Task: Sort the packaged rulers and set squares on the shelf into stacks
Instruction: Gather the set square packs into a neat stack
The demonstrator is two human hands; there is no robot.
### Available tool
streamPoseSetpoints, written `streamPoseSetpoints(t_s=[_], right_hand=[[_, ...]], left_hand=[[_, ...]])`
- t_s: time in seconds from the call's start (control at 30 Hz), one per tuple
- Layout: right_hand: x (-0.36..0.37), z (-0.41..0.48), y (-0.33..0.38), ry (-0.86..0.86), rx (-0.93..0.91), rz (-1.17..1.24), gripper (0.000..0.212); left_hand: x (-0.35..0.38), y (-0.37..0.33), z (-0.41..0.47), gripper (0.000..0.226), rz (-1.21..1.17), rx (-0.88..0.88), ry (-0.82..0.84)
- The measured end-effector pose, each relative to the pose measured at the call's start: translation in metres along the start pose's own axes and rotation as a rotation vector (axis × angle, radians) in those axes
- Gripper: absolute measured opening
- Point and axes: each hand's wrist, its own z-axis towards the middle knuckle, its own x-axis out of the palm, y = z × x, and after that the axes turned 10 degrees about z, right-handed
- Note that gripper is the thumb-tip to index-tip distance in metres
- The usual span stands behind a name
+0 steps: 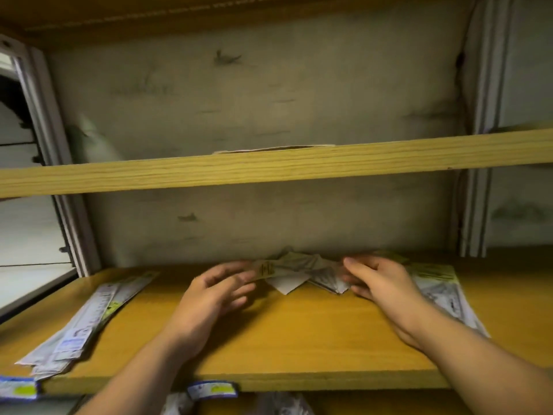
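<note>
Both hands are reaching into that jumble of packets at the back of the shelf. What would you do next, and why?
Probably close the left hand on the top packet of the messy middle pile and lift it out. The ruler stack and the right-hand stack look sorted; the right hand is beside the pile.

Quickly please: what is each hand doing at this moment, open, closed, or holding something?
Left hand: open, fingers touching the messy packet pile, no clear grasp.
Right hand: open, fingers at the pile's right edge, holding nothing visibly.

Single head view, close, facing the shelf [287, 330] head-on.
</note>
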Motion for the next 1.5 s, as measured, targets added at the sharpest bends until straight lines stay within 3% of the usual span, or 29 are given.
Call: streamPoseSetpoints(t_s=[0.4, 0.47, 0.53, 0.67, 0.83, 1.03, 1.17, 1.3, 1.5], right_hand=[[0.002, 0.005, -0.006, 0.038, -0.027, 0.051, 0.011], [0.003, 0.007, -0.006, 0.044, -0.027, 0.05, 0.011], [0.003, 0.009, -0.009, 0.049, -0.026, 0.056, 0.012], [0.001, 0.011, -0.012, 0.052, -0.038, 0.054, 0.012], [-0.001, 0.015, -0.012, 0.052, -0.026, 0.069, 0.011], [-0.002, 0.019, -0.012, 0.02, -0.005, 0.115, 0.013], [-0.002, 0.018, -0.012, 0.008, -0.003, 0.151, 0.016], [-0.002, 0.016, -0.01, 0.011, 0.015, 0.204, 0.02], [-0.002, 0.011, -0.005, 0.14, 0.09, 0.174, 0.03]], left_hand=[[0.008, 0.001, 0.0, 0.02, 0.179, 0.032, 0.017], [0.012, 0.0, 0.013, 0.02, 0.376, 0.068, -0.041], [0.019, -0.004, 0.032, 0.022, 0.73, 0.176, -0.091], [0.038, -0.01, 0.076, 0.041, 1.255, 0.282, 0.032], [0.042, 0.001, 0.111, 0.047, 1.406, 0.259, 0.225], [0.032, 0.004, 0.105, 0.027, 1.69, 0.536, 0.151], [0.019, -0.003, 0.09, 0.028, 1.649, 0.637, -0.034], [0.02, -0.022, 0.069, 0.027, 1.362, 0.678, -0.235], [0.06, -0.047, 0.049, 0.027, 0.877, 0.69, -0.213]])
